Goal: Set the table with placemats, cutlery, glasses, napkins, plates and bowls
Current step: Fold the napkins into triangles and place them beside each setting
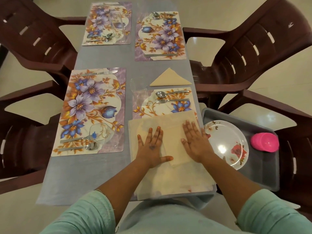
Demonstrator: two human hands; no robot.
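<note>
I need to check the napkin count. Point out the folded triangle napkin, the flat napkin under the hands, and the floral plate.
folded triangle napkin (170, 79), head view, centre of the triangle.
flat napkin (172, 132), head view, bare cloth between the hands.
floral plate (226, 144), head view, middle of its face.

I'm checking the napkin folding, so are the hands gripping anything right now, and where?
Nothing is gripped. The left hand and right hand lie flat, fingers spread, pressing on the top of the cream napkin.

Both your arms reach straight out toward 12 o'clock, left hand and right hand lying flat, palms down, fingers spread, thumbs pointing toward each other.
</note>
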